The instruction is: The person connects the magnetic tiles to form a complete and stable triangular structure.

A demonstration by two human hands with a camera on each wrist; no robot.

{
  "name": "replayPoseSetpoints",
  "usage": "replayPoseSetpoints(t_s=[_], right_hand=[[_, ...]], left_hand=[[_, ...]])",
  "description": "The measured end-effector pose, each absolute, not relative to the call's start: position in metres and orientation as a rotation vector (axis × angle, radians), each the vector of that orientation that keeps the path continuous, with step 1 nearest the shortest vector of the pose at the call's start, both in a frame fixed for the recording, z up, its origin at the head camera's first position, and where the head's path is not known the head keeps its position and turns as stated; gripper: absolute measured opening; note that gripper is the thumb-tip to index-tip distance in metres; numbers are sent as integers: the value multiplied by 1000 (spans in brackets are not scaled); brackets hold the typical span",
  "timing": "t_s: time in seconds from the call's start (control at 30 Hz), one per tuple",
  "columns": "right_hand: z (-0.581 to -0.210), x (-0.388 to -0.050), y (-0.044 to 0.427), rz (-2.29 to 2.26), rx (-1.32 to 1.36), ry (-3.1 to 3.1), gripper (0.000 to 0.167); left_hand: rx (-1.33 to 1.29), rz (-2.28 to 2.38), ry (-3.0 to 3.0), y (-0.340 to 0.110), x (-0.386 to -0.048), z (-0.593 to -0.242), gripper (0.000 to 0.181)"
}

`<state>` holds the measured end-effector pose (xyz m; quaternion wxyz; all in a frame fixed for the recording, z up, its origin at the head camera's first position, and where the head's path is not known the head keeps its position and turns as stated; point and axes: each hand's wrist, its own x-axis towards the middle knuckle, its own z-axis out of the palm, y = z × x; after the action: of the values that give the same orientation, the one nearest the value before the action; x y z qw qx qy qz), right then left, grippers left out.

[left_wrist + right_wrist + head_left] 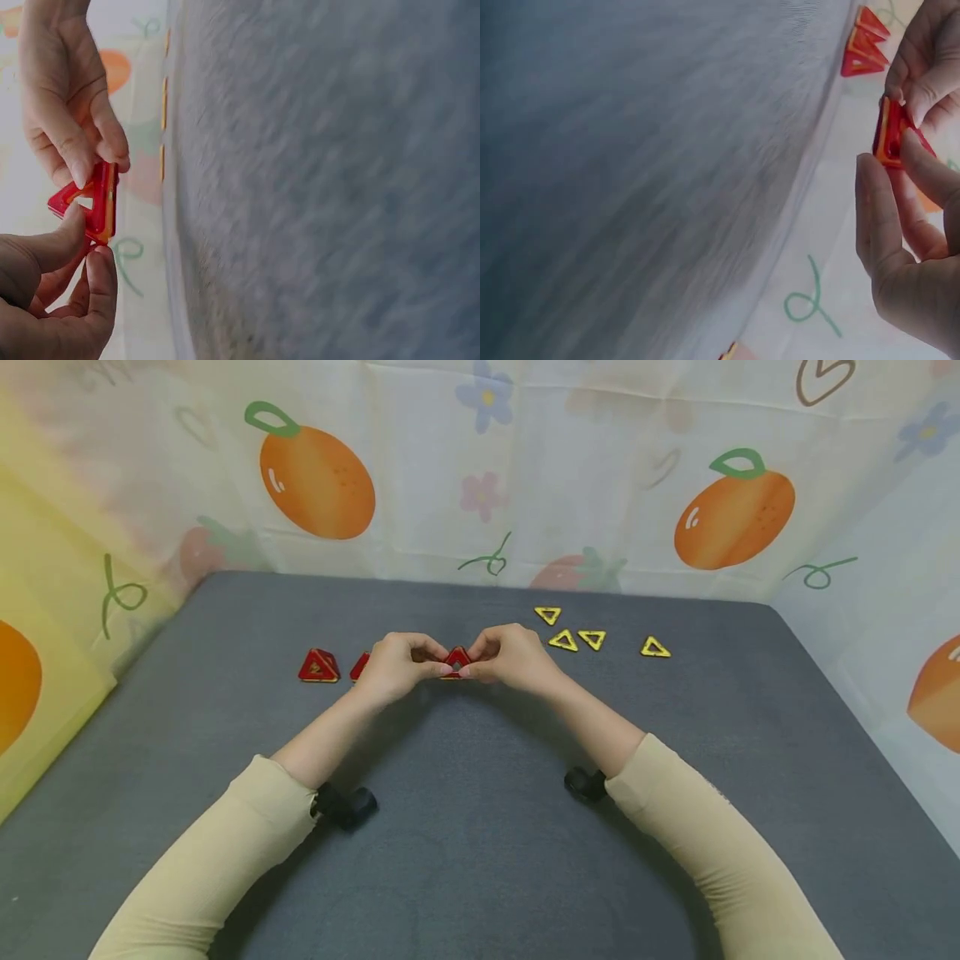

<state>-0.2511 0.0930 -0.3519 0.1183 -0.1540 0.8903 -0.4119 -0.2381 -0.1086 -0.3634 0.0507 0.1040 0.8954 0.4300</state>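
Note:
Above the far middle of the table, both hands pinch a small pyramid of red triangular magnetic tiles (457, 657), with open centres and a yellow lower edge. My left hand (399, 665) grips its left side between thumb and fingers. From the right, my right hand (517, 658) holds the opposite side the same way. In the left wrist view, the red piece (97, 214) sits between the fingertips of both hands, its yellow layer showing along one edge. The right wrist view has the red piece (891, 142) there too, partly covered by fingers.
Left of the hands stands a red pyramid (318, 667); another red piece (358, 667) is partly hidden behind my left hand. Several yellow triangle tiles (563, 641) lie flat at the back right of the dark table (480, 827). A patterned cloth (427, 460) hangs behind the table.

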Motion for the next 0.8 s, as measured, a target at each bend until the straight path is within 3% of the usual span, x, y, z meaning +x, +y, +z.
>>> replayPoseSetpoints(t_s=[0.37,0.8], right_hand=[[-356,-270,62,-1284,-378,2605,19],[-362,-270,40,-1130,-400,2656,21]], left_hand=[[238,1197,2890,-121,-245,-359,20],[231,965,2969,-125,-242,-351,20]])
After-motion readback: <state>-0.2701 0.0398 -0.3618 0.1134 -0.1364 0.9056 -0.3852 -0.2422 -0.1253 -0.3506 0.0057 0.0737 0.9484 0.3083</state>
